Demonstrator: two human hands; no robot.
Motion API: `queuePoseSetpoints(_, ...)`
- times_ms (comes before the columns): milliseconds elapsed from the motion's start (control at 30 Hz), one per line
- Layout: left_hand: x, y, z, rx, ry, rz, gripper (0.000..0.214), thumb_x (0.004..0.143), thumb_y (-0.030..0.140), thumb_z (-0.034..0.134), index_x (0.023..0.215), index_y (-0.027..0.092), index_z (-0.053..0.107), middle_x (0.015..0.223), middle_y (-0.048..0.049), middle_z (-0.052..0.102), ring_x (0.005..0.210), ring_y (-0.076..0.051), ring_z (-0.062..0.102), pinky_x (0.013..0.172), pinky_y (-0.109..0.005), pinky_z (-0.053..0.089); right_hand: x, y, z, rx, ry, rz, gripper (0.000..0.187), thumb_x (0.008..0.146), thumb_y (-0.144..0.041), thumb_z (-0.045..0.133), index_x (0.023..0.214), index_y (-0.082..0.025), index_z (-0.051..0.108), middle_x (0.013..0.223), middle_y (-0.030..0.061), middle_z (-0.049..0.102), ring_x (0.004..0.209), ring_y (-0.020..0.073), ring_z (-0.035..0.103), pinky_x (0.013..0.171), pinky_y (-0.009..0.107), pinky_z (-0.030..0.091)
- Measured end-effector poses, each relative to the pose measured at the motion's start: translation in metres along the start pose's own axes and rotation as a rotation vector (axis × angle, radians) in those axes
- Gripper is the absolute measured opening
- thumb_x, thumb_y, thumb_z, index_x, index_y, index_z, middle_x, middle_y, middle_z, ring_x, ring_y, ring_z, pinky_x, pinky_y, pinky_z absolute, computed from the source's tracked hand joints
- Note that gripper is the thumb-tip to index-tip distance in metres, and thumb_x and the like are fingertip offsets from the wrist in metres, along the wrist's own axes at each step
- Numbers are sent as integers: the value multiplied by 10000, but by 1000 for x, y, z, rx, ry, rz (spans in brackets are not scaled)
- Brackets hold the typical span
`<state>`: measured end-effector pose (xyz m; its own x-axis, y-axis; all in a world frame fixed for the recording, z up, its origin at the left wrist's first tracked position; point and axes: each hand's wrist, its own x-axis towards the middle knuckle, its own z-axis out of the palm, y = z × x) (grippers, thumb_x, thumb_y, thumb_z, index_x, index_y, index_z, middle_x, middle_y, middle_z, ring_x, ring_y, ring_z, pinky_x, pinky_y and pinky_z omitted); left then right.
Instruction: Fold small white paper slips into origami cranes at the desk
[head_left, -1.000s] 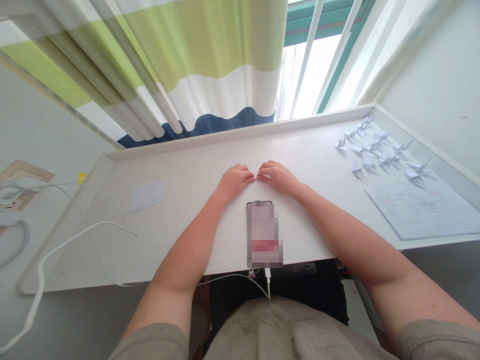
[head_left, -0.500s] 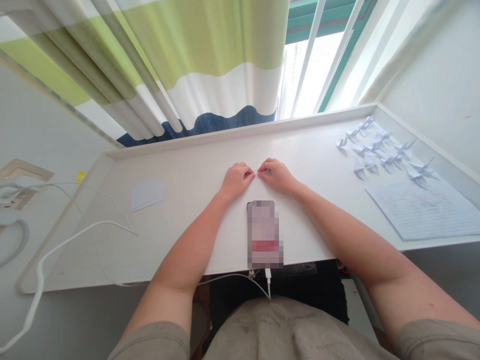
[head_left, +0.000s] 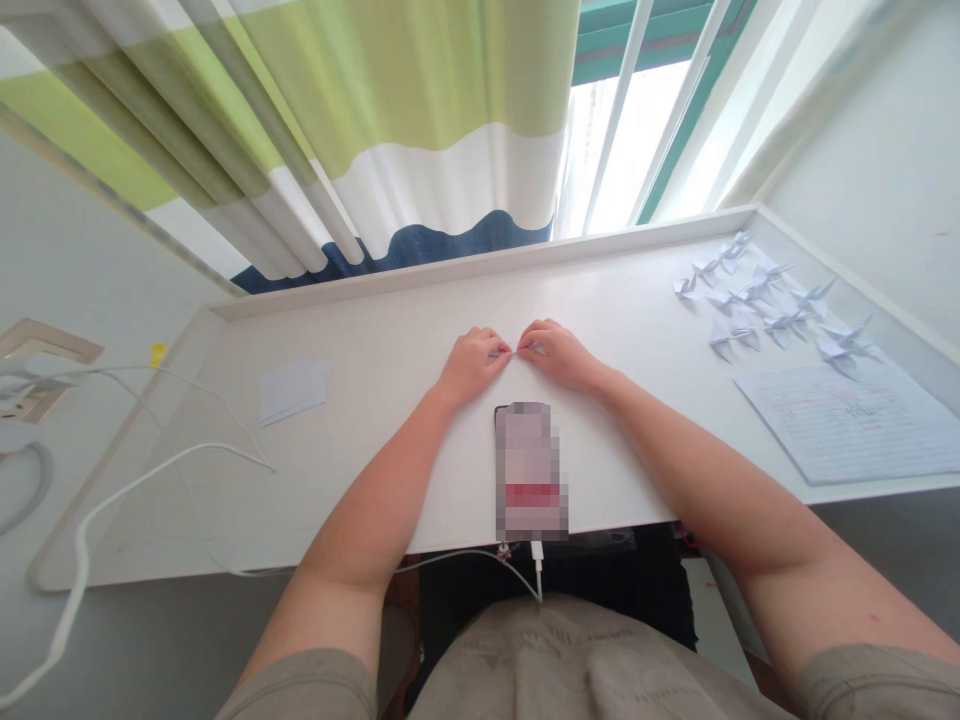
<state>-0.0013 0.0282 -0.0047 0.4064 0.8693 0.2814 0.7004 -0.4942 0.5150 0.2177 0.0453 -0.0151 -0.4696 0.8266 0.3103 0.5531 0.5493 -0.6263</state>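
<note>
My left hand [head_left: 474,362] and my right hand [head_left: 556,352] meet at the middle of the white desk, fingertips almost touching. Between them they pinch a small piece of white paper [head_left: 514,352]; most of it is hidden behind the fingers, so its folded shape cannot be made out. Both hands are closed, thumbs toward me. Just in front of them lies a phone [head_left: 529,470], its screen blurred out. At the right end of the desk stand several folded white paper cranes [head_left: 784,305]. A few flat square paper sheets [head_left: 294,390] lie to the left.
A written sheet of paper [head_left: 862,425] rests at the right edge. A white charging cable [head_left: 538,560] runs from the phone over the desk's front edge. More white cable [head_left: 172,455] loops across the left side by the wall socket. A raised rim [head_left: 480,272] borders the desk's back.
Both hands stay in nearly the same place on the paper. Their fingers have shifted slightly, and a little more white paper shows inside the left hand.
</note>
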Motion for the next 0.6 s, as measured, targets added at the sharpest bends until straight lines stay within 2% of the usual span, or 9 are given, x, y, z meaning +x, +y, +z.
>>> queuePoseSetpoints(267, -2, 2, -2, -46, -13, 4, 136, 981, 254, 656, 870, 218, 727, 1001, -74, 748, 1059, -269, 623, 1011, -450, 501, -2, -8, -1, -30, -25, 7, 170, 946, -241, 624, 874, -212, 775, 1065, 106, 756, 1052, 290, 634, 1014, 471, 494)
queuePoseSetpoints(500, 2, 8, 0, -150, 3, -215, 88, 930, 229, 703, 843, 219, 713, 951, -65, 738, 1039, -252, 643, 970, -413, 533, 4, -11, 3, 16, 38, 124, 145, 884, -213, 658, 793, -222, 771, 971, 83, 759, 979, 275, 643, 951, 455, 523)
queuePoseSetpoints(600, 4, 10, -2, -158, -6, -249, 80, 926, 223, 699, 848, 220, 720, 957, -62, 737, 1028, -246, 647, 974, -413, 533, 6, -13, 1, 36, 24, 146, 148, 868, -203, 655, 783, -216, 776, 965, 83, 757, 967, 267, 639, 926, 438, 527)
